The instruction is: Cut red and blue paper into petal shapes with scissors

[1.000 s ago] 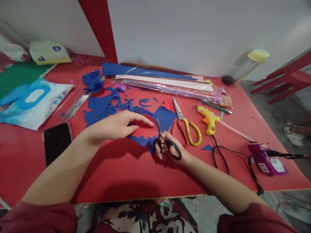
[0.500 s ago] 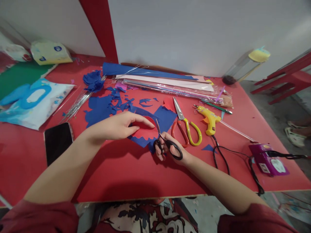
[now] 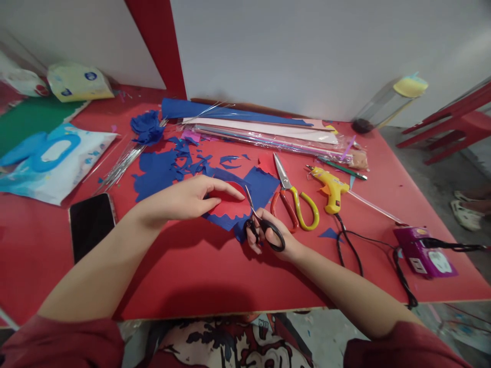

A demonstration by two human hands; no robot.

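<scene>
My right hand (image 3: 274,237) grips a pair of black-handled scissors (image 3: 276,236), fingers through the loops. Their narrow blades stand at the right edge of a red scalloped paper piece (image 3: 232,204), which lies over a sheet of blue paper (image 3: 222,221). My left hand (image 3: 194,197) holds the red piece and the blue paper together, thumb and forefinger lying over the red; its other fingers are hidden. Just right of the blades, larger scissors (image 3: 284,179) with one red and one yellow handle lie on the table.
On the red table (image 3: 172,271) are blue scraps (image 3: 157,171), a blue paper flower (image 3: 147,128), wires (image 3: 125,164), a phone (image 3: 92,225) and a wipes pack (image 3: 57,158). Rightward lie a yellow glue gun (image 3: 330,190), its cord and a purple power block (image 3: 424,253). Wrapped sticks (image 3: 268,140) lie behind.
The scissors' handles have drawn slightly closer together and shifted a little left. The left hand and the papers are almost unmoved.
</scene>
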